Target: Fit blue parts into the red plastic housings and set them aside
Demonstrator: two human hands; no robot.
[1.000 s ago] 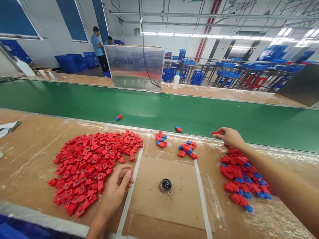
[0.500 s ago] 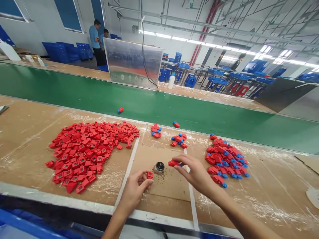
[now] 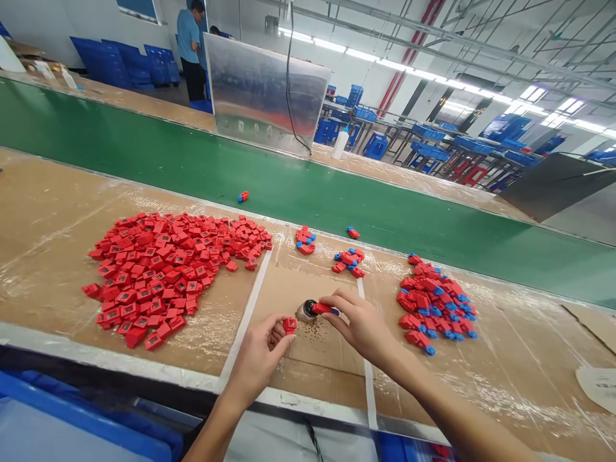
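Observation:
My left hand (image 3: pixel 262 350) pinches a small red plastic block (image 3: pixel 289 325) between thumb and fingers, just left of a small round jar with a black top (image 3: pixel 308 309). My right hand (image 3: pixel 359 321) is closed on a red and blue plastic piece (image 3: pixel 323 308), its red end touching or right beside the black top. Tiny brown grains (image 3: pixel 315 330) lie scattered around the jar on the cardboard. To the left spreads a big heap of red blocks (image 3: pixel 158 276). A pile of red and blue pieces (image 3: pixel 436 305) lies to the right.
Two small clusters of red and blue pieces (image 3: pixel 349 262) (image 3: pixel 305 240) lie beyond the jar. Single pieces (image 3: pixel 353 232) (image 3: pixel 243 196) rest on the green belt (image 3: pixel 183 163). Behind it stand a metal panel (image 3: pixel 264 96) and a white bottle (image 3: pixel 340 142). A person (image 3: pixel 190 48) stands far back.
My right hand has moved left and slightly down, bringing the red and blue piece to the jar's black top. My left hand still holds its red block. The camera view has tilted.

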